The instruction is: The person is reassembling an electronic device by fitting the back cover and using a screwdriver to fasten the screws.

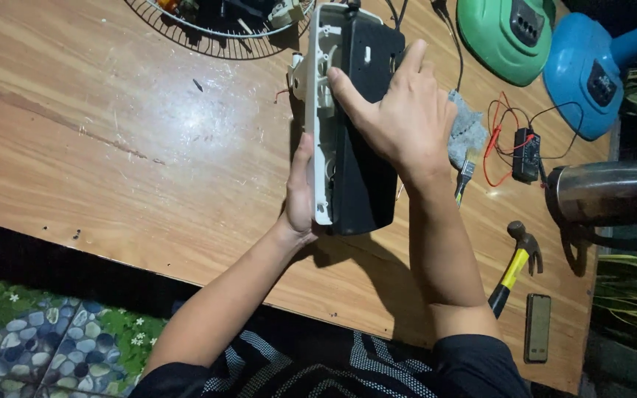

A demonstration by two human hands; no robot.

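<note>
Head view. I see both hands gripping the tall black plastic housing with a white inner frame (355, 125), which stands on edge on the scratched wooden tabletop (112, 147). My left hand (300, 195) wraps the lower white edge, fingers curled closed around it from behind. My right hand (399, 118) presses flat on the black face, fingers spread, thumb hooked over the white rim. Behind the housing lies a round wire fan grille (215, 33). To the right: a green plastic fan base (506, 37), a blue plastic fan base (587, 77), a small black multimeter with red leads (526, 153), a steel kettle (610, 191), a yellow-handled claw hammer (516, 264) and a dark phone (537, 328).
</note>
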